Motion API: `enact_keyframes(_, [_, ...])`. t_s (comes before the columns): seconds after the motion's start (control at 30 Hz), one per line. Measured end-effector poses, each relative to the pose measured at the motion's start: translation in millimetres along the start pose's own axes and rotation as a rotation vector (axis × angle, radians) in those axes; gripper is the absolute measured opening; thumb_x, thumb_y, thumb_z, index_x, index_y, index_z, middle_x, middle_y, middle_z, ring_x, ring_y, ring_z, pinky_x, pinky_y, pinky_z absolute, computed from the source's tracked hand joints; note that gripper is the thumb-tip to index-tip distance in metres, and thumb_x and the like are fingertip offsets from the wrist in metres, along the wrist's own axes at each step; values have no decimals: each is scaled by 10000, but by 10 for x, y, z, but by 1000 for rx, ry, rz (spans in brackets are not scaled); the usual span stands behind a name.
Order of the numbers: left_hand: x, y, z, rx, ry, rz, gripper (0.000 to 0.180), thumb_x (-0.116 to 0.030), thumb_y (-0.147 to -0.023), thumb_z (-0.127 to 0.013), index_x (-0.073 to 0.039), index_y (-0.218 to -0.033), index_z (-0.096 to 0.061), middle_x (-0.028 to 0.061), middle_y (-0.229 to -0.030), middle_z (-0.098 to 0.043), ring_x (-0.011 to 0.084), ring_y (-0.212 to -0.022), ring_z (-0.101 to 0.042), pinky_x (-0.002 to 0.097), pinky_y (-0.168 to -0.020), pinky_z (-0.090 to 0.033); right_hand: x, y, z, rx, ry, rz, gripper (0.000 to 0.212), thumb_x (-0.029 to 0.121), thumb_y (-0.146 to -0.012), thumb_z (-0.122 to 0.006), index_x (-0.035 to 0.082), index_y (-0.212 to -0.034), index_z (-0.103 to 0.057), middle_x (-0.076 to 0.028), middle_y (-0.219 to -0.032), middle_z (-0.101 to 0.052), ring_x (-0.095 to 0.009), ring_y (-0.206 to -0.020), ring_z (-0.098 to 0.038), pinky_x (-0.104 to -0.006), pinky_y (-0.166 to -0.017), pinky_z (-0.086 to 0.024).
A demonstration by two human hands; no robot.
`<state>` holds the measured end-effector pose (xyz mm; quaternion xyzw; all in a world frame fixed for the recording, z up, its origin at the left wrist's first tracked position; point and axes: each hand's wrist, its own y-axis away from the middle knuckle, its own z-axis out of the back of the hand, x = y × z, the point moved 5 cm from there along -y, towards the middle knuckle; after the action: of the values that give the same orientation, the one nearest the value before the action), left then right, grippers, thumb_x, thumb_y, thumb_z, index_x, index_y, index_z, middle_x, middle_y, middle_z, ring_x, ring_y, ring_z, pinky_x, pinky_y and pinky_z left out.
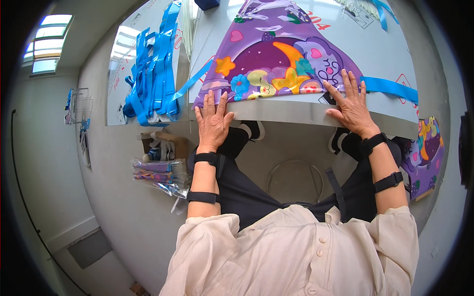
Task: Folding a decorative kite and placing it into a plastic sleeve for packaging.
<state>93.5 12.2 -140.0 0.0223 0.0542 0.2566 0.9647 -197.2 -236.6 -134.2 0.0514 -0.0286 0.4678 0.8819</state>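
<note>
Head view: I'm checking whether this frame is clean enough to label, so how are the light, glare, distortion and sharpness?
Head view: bright, even daylight; the table edge bows with fisheye bending and the corners go black; pale window glare lies on the white sheet beside the blue straps; the left hand, right hand and purple printed fabric look sharp, with no motion blur.

The purple printed sheet [281,54] runs off the top edge, its upper part cut away. The right hand [353,106] covers the sheet's near right corner; the left hand [213,121] hides its left one. A blue ribbon [390,89] slips under that sheet. The packets [160,175] by the floor are too blurred to tell.
</note>
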Motion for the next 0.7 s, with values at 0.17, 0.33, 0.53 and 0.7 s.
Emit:
enact_keyframes(0.17, [-607,-154,237,-147,-18,-3,657,-408,-924,-499,-78,-1456,-300,170,-1534,-203,312,-1435,-147,584,-1107,-91,-18,14,-1,-53,-9,17,726,622,-799,-553,392,-1444,-311,-194,-1546,-102,-366,-1437,-50,-620,-1099,-37])
enact_keyframes(0.33, [-2479,-517,44,-101,499,-508,662,-251,-882,-573,-9,-1434,-299,221,-1492,-266,354,-1398,-234,489,-1131,-169,-76,17,-77,-57,-43,44,723,515,-847,-554,292,-1476,-273,-175,-1557,-82,-362,-1441,-38,-615,-1107,-32])
enact_keyframes(0.53, [-2932,-717,-151,-61,587,-435,657,-454,-957,-419,-55,-1458,-269,219,-1493,-265,345,-1405,-216,497,-1131,-129,-428,13,-45,-95,-417,84,529,208,-869,-546,82,-1369,-426,-158,-1498,-272,-299,-1417,-193,-523,-1137,-97])
enact_keyframes(0.7, [-3159,-705,-187,-84,240,-338,623,-519,-928,-436,-240,-1467,-292,212,-1451,-301,360,-1368,-237,552,-1080,-163,-1146,96,160,-409,-845,-257,218,112,-794,-639,24,-993,-652,-108,-1156,-622,-300,-1159,-525,-415,-1019,-369])
